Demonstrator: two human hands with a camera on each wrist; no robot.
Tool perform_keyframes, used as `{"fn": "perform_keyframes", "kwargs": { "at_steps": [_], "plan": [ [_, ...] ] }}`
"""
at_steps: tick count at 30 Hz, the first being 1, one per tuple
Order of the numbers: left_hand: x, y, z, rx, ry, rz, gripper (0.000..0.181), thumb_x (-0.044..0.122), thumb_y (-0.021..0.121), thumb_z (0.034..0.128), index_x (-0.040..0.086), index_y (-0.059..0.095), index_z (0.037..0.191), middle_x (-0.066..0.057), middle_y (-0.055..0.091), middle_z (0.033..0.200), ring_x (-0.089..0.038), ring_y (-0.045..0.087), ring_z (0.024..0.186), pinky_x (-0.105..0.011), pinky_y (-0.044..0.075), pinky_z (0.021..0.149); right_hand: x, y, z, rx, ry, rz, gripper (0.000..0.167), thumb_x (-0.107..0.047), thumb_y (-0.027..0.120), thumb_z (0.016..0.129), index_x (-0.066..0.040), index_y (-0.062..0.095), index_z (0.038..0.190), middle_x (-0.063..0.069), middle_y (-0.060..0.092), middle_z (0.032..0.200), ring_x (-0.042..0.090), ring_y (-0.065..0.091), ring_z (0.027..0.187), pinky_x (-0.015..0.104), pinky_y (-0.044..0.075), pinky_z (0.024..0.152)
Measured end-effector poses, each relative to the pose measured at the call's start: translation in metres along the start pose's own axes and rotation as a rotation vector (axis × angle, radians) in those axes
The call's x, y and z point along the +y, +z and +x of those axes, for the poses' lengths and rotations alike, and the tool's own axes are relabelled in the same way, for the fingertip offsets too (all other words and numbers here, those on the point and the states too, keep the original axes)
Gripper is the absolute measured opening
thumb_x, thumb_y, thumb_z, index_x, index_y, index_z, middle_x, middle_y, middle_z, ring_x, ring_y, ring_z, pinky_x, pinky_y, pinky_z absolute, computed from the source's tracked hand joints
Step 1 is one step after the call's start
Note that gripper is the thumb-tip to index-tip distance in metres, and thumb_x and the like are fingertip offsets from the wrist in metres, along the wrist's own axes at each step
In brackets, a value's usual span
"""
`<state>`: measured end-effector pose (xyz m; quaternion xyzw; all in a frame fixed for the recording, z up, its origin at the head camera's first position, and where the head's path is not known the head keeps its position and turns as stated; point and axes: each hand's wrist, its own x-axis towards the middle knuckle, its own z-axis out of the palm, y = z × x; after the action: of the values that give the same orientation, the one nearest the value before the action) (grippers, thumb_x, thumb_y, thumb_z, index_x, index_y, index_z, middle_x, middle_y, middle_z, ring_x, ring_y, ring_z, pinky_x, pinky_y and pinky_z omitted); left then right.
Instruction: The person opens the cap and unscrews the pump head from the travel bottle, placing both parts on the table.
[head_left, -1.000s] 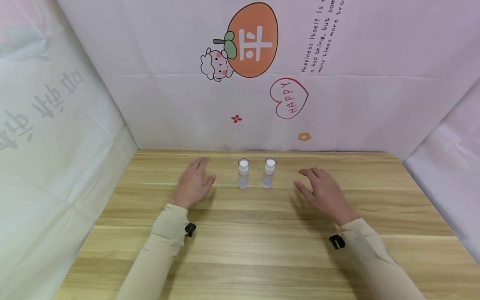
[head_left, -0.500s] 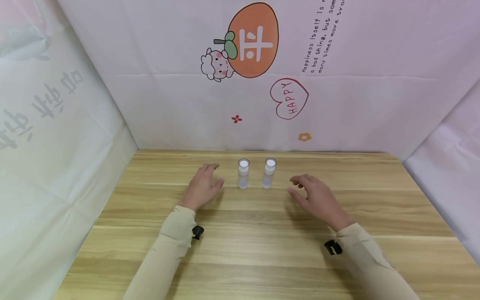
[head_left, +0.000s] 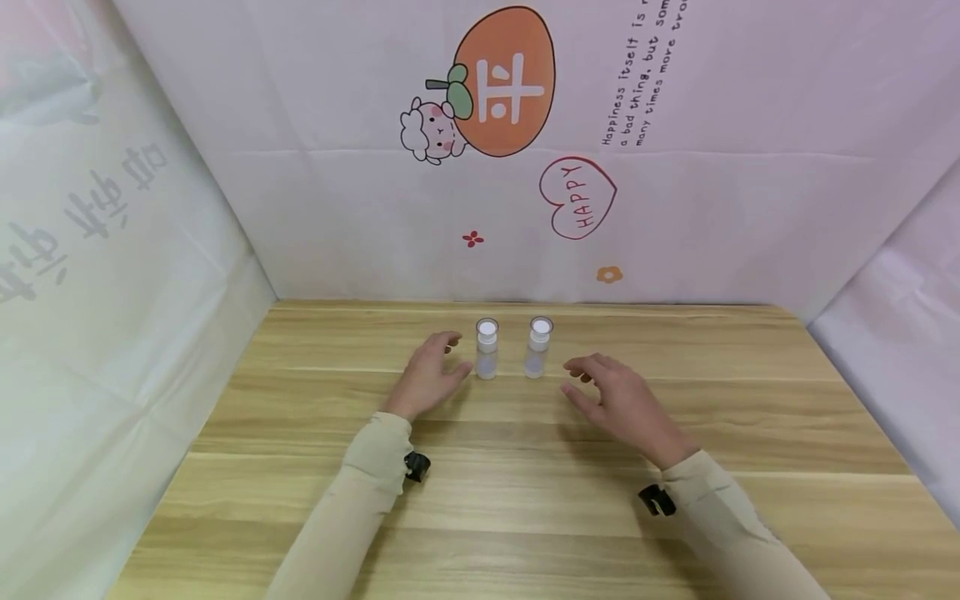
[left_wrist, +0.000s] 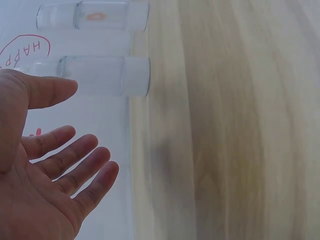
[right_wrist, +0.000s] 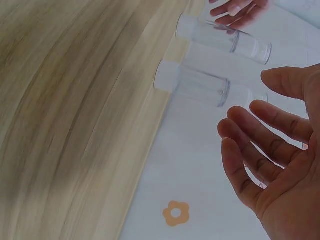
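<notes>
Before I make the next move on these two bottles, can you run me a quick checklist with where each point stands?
1. Left bottle upright on the table: ok.
2. Right bottle upright, standing apart from the left bottle: ok.
3. Left hand open and holding nothing: ok.
4. Right hand open, holding nothing, with a visible gap to the right bottle: ok.
5. Left hand free of contact with the left bottle: cannot tell; they look very close in the head view.
6. Whether either bottle has liquid inside: cannot tell.
</notes>
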<state>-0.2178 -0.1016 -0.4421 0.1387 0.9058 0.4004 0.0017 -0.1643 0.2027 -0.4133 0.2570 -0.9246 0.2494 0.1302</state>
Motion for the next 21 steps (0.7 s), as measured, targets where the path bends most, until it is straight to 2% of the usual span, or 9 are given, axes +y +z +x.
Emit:
{"fn": "perform_keyframes", "kwargs": {
  "at_steps": [9, 21],
  "plan": [
    [-0.002, 0.016, 0.007, 0.009, 0.02, -0.064, 0.057, 0.018, 0.071, 0.0957, -0.002, 0.049, 0.143, -0.02, 0.057, 0.137, -0.035, 0.055, 0.124, -0.048, 0.045, 0.104, -0.01, 0.001, 0.002, -0.016, -0.012, 0.005, 0.031, -0.021, 0.075, 0.094, -0.003, 0.068, 0.118, 0.009, 0.07, 0.108, 0.026, 0.068, 0.094, 0.042, 0.057, 0.076],
    [0.004, 0.027, 0.012, 0.008, -0.004, -0.107, 0.058, 0.021, 0.074, 0.0943, -0.002, 0.05, 0.142, -0.019, 0.058, 0.135, -0.034, 0.055, 0.124, -0.047, 0.045, 0.104, -0.017, 0.004, 0.004, -0.006, -0.039, 0.011, 0.028, -0.019, 0.075, 0.094, -0.004, 0.069, 0.116, 0.009, 0.071, 0.105, 0.026, 0.068, 0.092, 0.041, 0.056, 0.074]
  ]
}}
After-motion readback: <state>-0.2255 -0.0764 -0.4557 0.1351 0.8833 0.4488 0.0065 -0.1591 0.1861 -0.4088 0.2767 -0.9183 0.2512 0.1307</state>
